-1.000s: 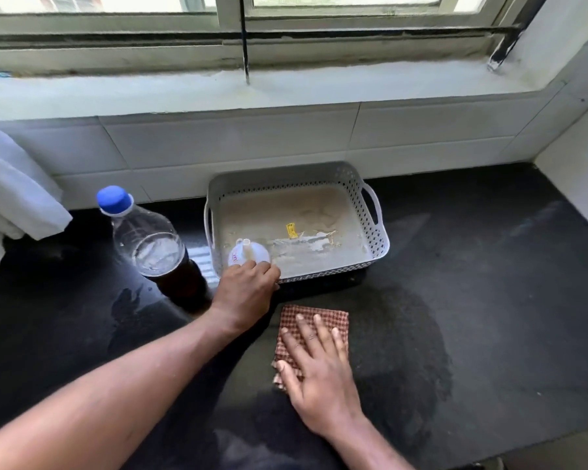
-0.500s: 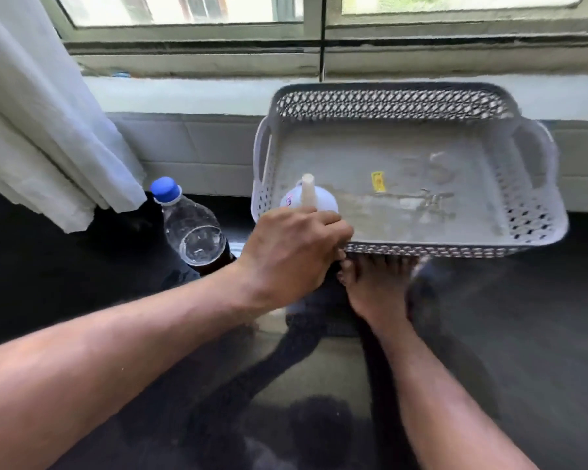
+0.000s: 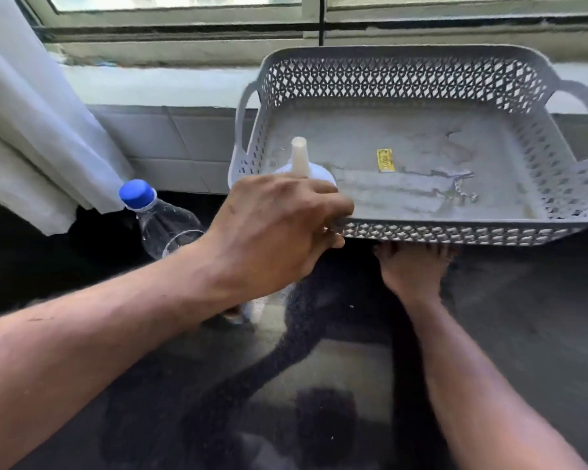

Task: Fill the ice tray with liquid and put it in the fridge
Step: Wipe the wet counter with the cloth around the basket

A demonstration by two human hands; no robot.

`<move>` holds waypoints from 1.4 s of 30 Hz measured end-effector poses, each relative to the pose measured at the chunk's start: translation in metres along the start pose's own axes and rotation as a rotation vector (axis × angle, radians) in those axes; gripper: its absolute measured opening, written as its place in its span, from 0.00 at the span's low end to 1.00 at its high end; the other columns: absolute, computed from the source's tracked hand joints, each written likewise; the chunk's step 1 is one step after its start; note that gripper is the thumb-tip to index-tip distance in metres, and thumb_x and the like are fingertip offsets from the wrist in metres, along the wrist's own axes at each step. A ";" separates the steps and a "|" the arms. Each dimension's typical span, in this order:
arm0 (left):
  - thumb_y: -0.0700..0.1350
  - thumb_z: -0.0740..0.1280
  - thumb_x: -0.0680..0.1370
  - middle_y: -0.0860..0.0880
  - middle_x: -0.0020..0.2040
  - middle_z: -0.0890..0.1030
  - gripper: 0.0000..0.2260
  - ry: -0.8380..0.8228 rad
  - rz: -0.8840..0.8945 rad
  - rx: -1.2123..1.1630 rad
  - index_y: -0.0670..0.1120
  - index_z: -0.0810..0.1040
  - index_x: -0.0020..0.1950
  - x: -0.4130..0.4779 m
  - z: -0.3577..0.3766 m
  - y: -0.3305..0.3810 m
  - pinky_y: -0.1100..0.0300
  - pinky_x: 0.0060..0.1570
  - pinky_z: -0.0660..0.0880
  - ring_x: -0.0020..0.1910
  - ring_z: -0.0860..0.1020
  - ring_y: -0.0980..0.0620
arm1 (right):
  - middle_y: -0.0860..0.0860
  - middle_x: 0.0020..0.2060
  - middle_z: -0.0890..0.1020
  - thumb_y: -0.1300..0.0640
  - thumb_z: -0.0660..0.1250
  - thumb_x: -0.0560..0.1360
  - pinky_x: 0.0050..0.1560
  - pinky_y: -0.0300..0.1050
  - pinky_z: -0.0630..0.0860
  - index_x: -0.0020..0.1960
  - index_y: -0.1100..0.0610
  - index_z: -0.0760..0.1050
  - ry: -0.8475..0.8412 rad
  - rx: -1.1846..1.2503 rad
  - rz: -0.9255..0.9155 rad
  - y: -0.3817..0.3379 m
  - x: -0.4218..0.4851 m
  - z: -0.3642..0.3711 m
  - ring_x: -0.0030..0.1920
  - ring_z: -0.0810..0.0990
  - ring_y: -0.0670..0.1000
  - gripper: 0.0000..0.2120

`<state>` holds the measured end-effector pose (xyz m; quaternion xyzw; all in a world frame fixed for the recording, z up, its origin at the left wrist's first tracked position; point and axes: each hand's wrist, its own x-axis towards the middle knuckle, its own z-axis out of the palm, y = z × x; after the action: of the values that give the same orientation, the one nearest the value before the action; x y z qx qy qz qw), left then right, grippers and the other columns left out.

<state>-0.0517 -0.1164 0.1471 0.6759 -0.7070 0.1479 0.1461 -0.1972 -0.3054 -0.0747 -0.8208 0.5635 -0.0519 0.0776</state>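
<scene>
Basket (image 3: pixel 455 232) with near edge raised above the surface (image 3: pixel 523 317), near-left rim clamped in left hand (image 3: pixel 279 232). Right hand (image 3: pixel 411 269) beneath that edge, fingers hidden, grip impossible to tell. Ice tray out of sight, perhaps under the basket, nearer right hand. Bottle (image 3: pixel 157 215) just left of left hand.

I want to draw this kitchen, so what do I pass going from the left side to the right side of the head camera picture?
White curtain → bottle with the blue cap → left hand gripping the basket at its near rim → right hand under it → the basket's right handle. The funnel overlaps the left hand, so I skipped it.
</scene>
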 end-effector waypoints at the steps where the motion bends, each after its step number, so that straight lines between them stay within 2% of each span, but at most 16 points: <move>1: 0.52 0.77 0.75 0.56 0.37 0.78 0.08 -0.006 -0.007 -0.003 0.51 0.80 0.43 0.003 -0.004 -0.003 0.62 0.34 0.63 0.35 0.78 0.48 | 0.63 0.66 0.80 0.38 0.62 0.80 0.75 0.72 0.59 0.67 0.56 0.81 0.029 0.030 -0.018 -0.027 0.007 0.007 0.70 0.74 0.68 0.27; 4: 0.52 0.76 0.75 0.59 0.37 0.73 0.06 -0.002 -0.029 -0.045 0.53 0.82 0.45 0.013 -0.020 -0.014 0.65 0.32 0.57 0.35 0.73 0.53 | 0.59 0.70 0.77 0.43 0.60 0.81 0.75 0.68 0.59 0.68 0.53 0.78 0.030 0.077 -0.246 -0.102 0.000 0.019 0.71 0.71 0.65 0.22; 7: 0.58 0.75 0.74 0.58 0.36 0.72 0.12 -0.025 -0.065 -0.108 0.52 0.84 0.52 0.021 -0.033 -0.025 0.58 0.39 0.68 0.38 0.74 0.50 | 0.53 0.79 0.68 0.44 0.57 0.82 0.78 0.64 0.55 0.76 0.51 0.71 -0.148 0.151 -0.605 -0.143 -0.038 0.031 0.79 0.61 0.61 0.25; 9: 0.63 0.72 0.72 0.56 0.35 0.72 0.14 -0.041 -0.094 -0.141 0.56 0.82 0.49 0.027 -0.041 -0.027 0.49 0.45 0.75 0.39 0.73 0.48 | 0.50 0.82 0.63 0.42 0.54 0.83 0.80 0.62 0.48 0.80 0.48 0.66 -0.255 0.177 -0.759 -0.135 -0.073 0.033 0.82 0.56 0.59 0.27; 11: 0.65 0.70 0.71 0.58 0.34 0.72 0.12 -0.046 -0.110 -0.127 0.58 0.77 0.43 0.031 -0.049 -0.029 0.46 0.46 0.76 0.39 0.73 0.47 | 0.49 0.82 0.64 0.39 0.54 0.82 0.80 0.61 0.49 0.79 0.45 0.68 -0.255 0.210 -0.832 -0.100 -0.102 0.033 0.82 0.57 0.57 0.27; 13: 0.64 0.71 0.71 0.58 0.34 0.73 0.13 -0.052 -0.108 -0.147 0.56 0.76 0.41 0.033 -0.052 -0.031 0.46 0.43 0.76 0.37 0.73 0.47 | 0.50 0.80 0.68 0.38 0.57 0.81 0.79 0.62 0.55 0.76 0.45 0.72 -0.160 0.219 -0.721 -0.051 -0.104 0.027 0.81 0.62 0.59 0.26; 15: 0.63 0.73 0.73 0.60 0.33 0.71 0.13 -0.045 -0.112 -0.131 0.57 0.74 0.40 0.035 -0.057 -0.033 0.50 0.42 0.73 0.37 0.72 0.48 | 0.54 0.79 0.69 0.40 0.58 0.81 0.77 0.66 0.59 0.75 0.48 0.74 -0.031 0.158 -0.435 -0.010 -0.074 0.019 0.79 0.65 0.63 0.26; 17: 0.61 0.75 0.73 0.63 0.33 0.69 0.14 -0.028 -0.107 -0.086 0.59 0.72 0.40 0.035 -0.059 -0.034 0.55 0.40 0.66 0.38 0.71 0.51 | 0.59 0.79 0.67 0.42 0.57 0.82 0.77 0.68 0.57 0.76 0.52 0.73 0.016 0.127 -0.081 0.006 -0.034 0.012 0.79 0.62 0.66 0.27; 19: 0.60 0.76 0.74 0.63 0.33 0.69 0.14 -0.023 -0.100 -0.061 0.59 0.72 0.41 0.035 -0.060 -0.034 0.56 0.41 0.63 0.38 0.72 0.52 | 0.59 0.81 0.64 0.43 0.56 0.83 0.78 0.68 0.53 0.79 0.52 0.69 0.011 0.133 0.103 -0.013 -0.003 0.011 0.81 0.58 0.66 0.27; 21: 0.62 0.74 0.74 0.61 0.33 0.70 0.13 -0.017 -0.079 -0.050 0.59 0.73 0.41 0.034 -0.062 -0.035 0.56 0.41 0.64 0.38 0.72 0.50 | 0.58 0.82 0.62 0.43 0.55 0.83 0.79 0.67 0.50 0.80 0.52 0.66 -0.012 0.106 0.026 -0.058 0.009 0.018 0.81 0.56 0.65 0.28; 26: 0.62 0.73 0.74 0.55 0.34 0.74 0.13 0.006 -0.073 -0.019 0.58 0.72 0.40 0.030 -0.063 -0.036 0.55 0.38 0.68 0.36 0.74 0.47 | 0.54 0.83 0.61 0.44 0.54 0.84 0.80 0.65 0.50 0.81 0.51 0.64 -0.152 0.143 -0.571 -0.179 -0.036 0.037 0.82 0.56 0.62 0.27; 29: 0.60 0.75 0.75 0.57 0.34 0.74 0.13 -0.004 -0.064 -0.037 0.61 0.71 0.42 0.030 -0.064 -0.034 0.59 0.40 0.65 0.36 0.75 0.51 | 0.52 0.83 0.59 0.42 0.50 0.84 0.81 0.61 0.42 0.82 0.48 0.62 -0.234 0.160 -0.722 -0.179 -0.080 0.039 0.83 0.52 0.59 0.28; 31: 0.59 0.75 0.75 0.58 0.37 0.76 0.08 0.002 -0.052 -0.072 0.60 0.78 0.46 0.029 -0.062 -0.037 0.59 0.43 0.65 0.37 0.75 0.52 | 0.49 0.83 0.58 0.39 0.49 0.84 0.81 0.61 0.42 0.82 0.45 0.62 -0.250 0.189 -0.757 -0.141 -0.109 0.039 0.84 0.51 0.57 0.28; 34: 0.60 0.74 0.75 0.57 0.39 0.78 0.11 0.042 -0.038 -0.072 0.54 0.85 0.49 0.026 -0.053 -0.036 0.58 0.41 0.65 0.38 0.75 0.52 | 0.47 0.83 0.60 0.37 0.51 0.84 0.81 0.64 0.49 0.81 0.43 0.63 -0.222 0.192 -0.653 -0.060 -0.118 0.028 0.83 0.54 0.56 0.28; 39: 0.59 0.74 0.74 0.55 0.37 0.79 0.11 0.025 0.032 -0.043 0.53 0.80 0.43 0.018 -0.041 -0.024 0.56 0.36 0.68 0.38 0.81 0.45 | 0.55 0.82 0.63 0.41 0.55 0.84 0.79 0.66 0.53 0.80 0.50 0.67 -0.027 0.082 -0.027 0.018 -0.033 -0.001 0.82 0.57 0.63 0.27; 42: 0.54 0.77 0.73 0.55 0.37 0.79 0.10 0.031 0.044 -0.044 0.52 0.78 0.41 0.001 -0.027 -0.012 0.57 0.35 0.65 0.36 0.82 0.44 | 0.54 0.82 0.62 0.41 0.53 0.84 0.78 0.65 0.47 0.81 0.50 0.64 -0.027 0.043 -0.145 -0.025 -0.050 0.005 0.82 0.57 0.62 0.28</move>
<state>-0.0400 -0.1073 0.1723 0.6543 -0.7226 0.1460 0.1686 -0.1909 -0.2498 -0.0747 -0.8583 0.5001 -0.0584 0.0987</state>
